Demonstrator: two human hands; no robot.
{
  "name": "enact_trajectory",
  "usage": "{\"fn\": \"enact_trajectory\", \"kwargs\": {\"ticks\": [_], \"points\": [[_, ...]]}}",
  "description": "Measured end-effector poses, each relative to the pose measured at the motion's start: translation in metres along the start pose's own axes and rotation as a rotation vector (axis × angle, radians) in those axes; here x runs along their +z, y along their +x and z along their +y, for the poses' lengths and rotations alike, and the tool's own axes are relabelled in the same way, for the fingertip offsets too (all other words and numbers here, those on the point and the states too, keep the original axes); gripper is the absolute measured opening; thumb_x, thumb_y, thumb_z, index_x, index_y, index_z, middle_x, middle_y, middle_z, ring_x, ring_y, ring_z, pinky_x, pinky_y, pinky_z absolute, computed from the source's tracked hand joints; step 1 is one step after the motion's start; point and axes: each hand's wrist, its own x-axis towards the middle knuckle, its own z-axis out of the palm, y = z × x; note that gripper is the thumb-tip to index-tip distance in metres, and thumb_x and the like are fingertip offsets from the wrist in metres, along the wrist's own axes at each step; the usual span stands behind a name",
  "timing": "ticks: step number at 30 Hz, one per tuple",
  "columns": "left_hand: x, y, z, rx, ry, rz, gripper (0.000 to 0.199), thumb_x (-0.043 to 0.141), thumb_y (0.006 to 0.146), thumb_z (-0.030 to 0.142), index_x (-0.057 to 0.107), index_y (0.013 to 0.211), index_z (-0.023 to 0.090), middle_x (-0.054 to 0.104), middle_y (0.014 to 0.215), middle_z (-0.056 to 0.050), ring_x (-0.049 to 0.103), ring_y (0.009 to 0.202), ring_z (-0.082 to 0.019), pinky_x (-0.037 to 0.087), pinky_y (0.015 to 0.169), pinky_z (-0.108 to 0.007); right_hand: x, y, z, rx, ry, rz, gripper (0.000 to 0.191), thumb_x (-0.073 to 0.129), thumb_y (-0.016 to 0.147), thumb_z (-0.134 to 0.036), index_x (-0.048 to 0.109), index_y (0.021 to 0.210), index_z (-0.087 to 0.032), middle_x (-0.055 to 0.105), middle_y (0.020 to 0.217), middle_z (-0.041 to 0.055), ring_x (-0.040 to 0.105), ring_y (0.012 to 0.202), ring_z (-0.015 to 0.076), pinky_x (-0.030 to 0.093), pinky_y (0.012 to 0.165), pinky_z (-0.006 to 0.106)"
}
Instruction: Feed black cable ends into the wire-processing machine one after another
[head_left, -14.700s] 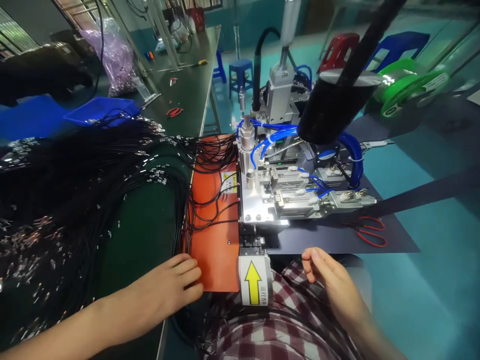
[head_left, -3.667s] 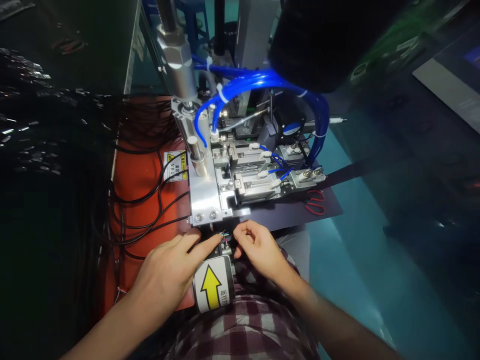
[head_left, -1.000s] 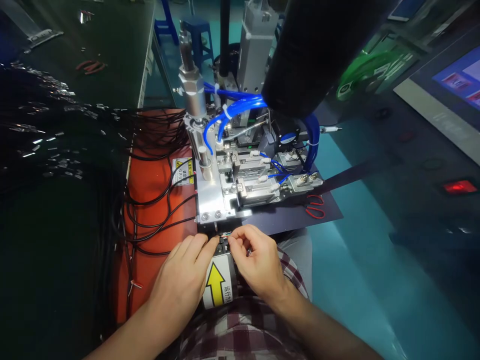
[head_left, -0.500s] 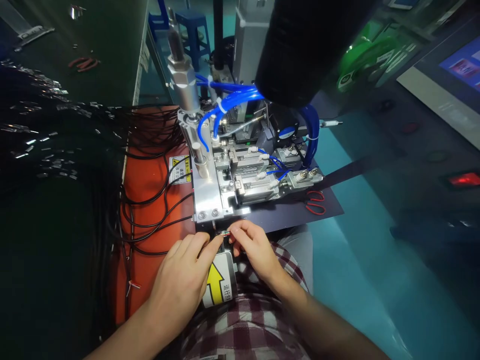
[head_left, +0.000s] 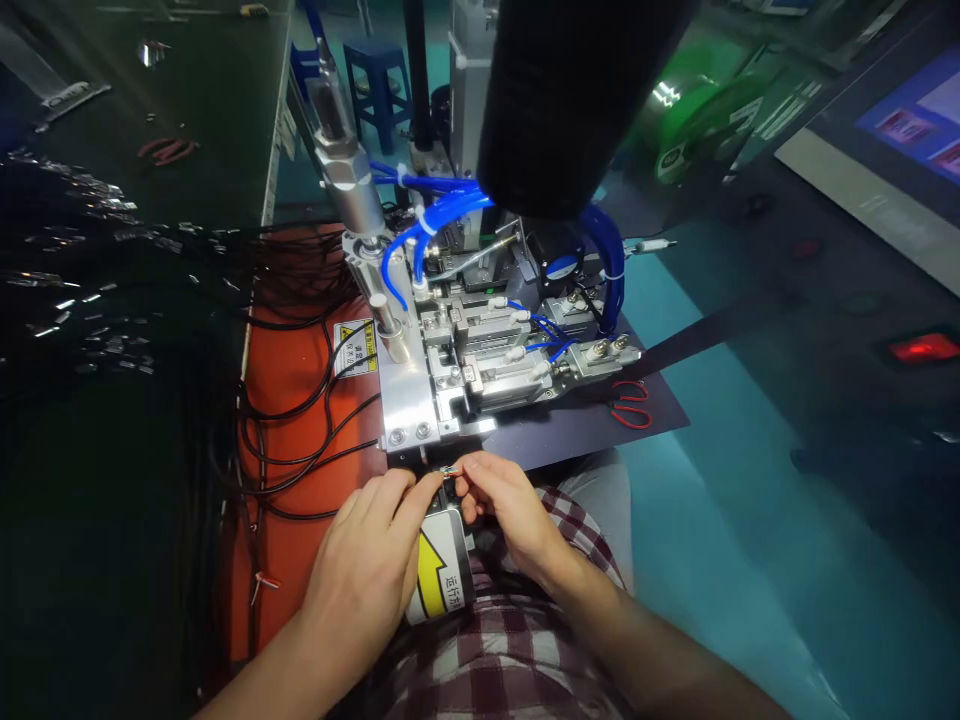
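Note:
Just in front of the machine's metal plate (head_left: pixel 405 400), my two hands meet at a tiny bundle of thin coloured wires (head_left: pixel 450 472). My right hand (head_left: pixel 506 505) pinches the wire ends between thumb and forefinger, its other fingers curled beneath. From the other side, my left hand (head_left: pixel 367 550) closes thumb and fingertips on the same bundle, back of the hand upward. Its grip is partly hidden. Below the fingertips is a white label with a yellow arrow (head_left: pixel 433 575). Several black cables (head_left: pixel 300 410) lie on the orange surface to the left.
The machine carries blue air tubes (head_left: pixel 450 205) and metal cylinders (head_left: pixel 510 385). Red-handled scissors (head_left: pixel 631 405) lie on the dark plate at right. More cables with shiny ends (head_left: pixel 97 220) and red pliers (head_left: pixel 166 150) are on the left table. A screen (head_left: pixel 915 120) stands far right.
The view has shifted slightly, so the machine's upper part appears a little further left. Both hands keep their pinch on the wires, with only small finger movement.

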Motion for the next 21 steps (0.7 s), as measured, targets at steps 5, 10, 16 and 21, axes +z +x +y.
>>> {"fn": "enact_trajectory", "kwargs": {"ticks": [5,10,16,21], "points": [[0.0,0.0,-0.001,0.003,-0.021,0.01,0.038,0.038,0.087,0.008,0.046,0.123,0.014,0.052,0.097,-0.009,0.049,0.08,-0.022,0.043,0.068,-0.035,-0.001,-0.003,0.002,-0.056,0.004,-0.005,0.023,0.059,0.08,-0.039,0.058,0.074,-0.016,0.052,0.062,-0.0039,0.045,0.048,0.0081,0.032,0.051,0.023],[-0.001,-0.001,-0.001,0.009,0.001,0.023,0.038,0.037,0.087,0.009,0.045,0.124,0.015,0.052,0.097,-0.009,0.049,0.08,-0.022,0.043,0.067,-0.035,0.004,-0.003,-0.002,-0.097,-0.077,0.039,0.019,0.063,0.075,-0.034,0.055,0.07,-0.017,0.048,0.052,-0.0064,0.044,0.047,0.0093,0.033,0.049,0.023],[0.0,0.001,0.002,0.024,0.049,0.037,0.036,0.039,0.086,0.008,0.047,0.121,0.011,0.054,0.094,-0.01,0.049,0.077,-0.022,0.043,0.064,-0.035,0.006,-0.001,-0.002,-0.094,-0.058,-0.004,0.022,0.059,0.079,-0.037,0.054,0.07,-0.017,0.054,0.061,-0.0033,0.05,0.05,0.0099,0.037,0.052,0.024],[-0.001,0.002,-0.001,-0.014,-0.043,0.035,0.035,0.038,0.086,0.008,0.053,0.118,0.012,0.055,0.092,-0.009,0.051,0.078,-0.021,0.046,0.066,-0.034,0.01,0.001,0.0,-0.096,-0.053,0.035,0.025,0.062,0.077,-0.039,0.052,0.068,-0.019,0.049,0.051,-0.0064,0.044,0.046,0.0095,0.034,0.049,0.023]]}}
